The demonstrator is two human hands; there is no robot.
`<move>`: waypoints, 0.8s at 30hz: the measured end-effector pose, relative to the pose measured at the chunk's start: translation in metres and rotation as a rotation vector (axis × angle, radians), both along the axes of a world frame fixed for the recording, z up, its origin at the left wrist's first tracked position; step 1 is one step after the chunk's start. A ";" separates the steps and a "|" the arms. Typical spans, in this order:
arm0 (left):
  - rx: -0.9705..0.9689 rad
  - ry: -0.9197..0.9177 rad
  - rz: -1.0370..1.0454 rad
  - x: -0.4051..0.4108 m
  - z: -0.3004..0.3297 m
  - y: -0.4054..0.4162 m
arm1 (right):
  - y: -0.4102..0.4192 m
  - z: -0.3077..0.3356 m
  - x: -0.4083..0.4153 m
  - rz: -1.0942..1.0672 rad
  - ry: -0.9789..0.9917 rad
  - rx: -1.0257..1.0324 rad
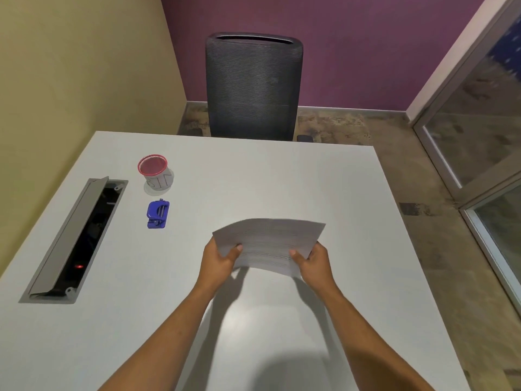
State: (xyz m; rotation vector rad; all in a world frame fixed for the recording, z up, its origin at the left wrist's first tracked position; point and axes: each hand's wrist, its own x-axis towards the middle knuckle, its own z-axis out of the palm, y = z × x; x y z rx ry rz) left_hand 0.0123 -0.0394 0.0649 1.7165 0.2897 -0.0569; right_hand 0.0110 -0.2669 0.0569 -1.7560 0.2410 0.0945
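Note:
A sheet of printed paper (pixel 267 241) is held above the white table (pixel 324 187), bowed slightly upward across its width. My left hand (pixel 221 258) pinches its left near corner, thumb on top. My right hand (pixel 313 263) pinches the right near corner the same way. The paper casts a shadow on the table just below my hands. A small blue hole punch (pixel 158 213) lies on the table to the left of the paper.
A red-rimmed mesh cup (pixel 156 172) stands behind the hole punch. An open cable hatch (pixel 76 238) is set into the table's left side. A dark mesh office chair (pixel 253 86) stands at the far edge. A glass partition (pixel 479 142) runs along the right.

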 end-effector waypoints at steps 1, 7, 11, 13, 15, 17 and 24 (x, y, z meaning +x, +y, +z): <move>0.001 0.004 0.008 -0.001 -0.001 -0.001 | 0.001 -0.002 -0.001 -0.005 0.008 0.001; -0.028 0.009 -0.009 0.005 0.001 -0.001 | 0.002 -0.005 -0.002 -0.021 0.028 0.029; -0.043 0.022 -0.018 0.012 0.003 0.001 | 0.000 0.000 0.003 -0.002 0.035 0.072; -0.057 0.052 -0.028 0.016 0.004 0.003 | -0.003 0.001 0.008 0.001 0.049 0.116; -0.072 0.087 -0.037 0.019 0.005 0.004 | -0.006 0.002 0.012 0.014 0.068 0.143; -0.089 0.112 -0.052 0.022 0.004 0.005 | -0.008 0.001 0.015 0.040 0.093 0.171; -0.130 0.195 -0.090 0.024 -0.003 0.004 | -0.001 -0.011 0.019 0.072 0.180 0.205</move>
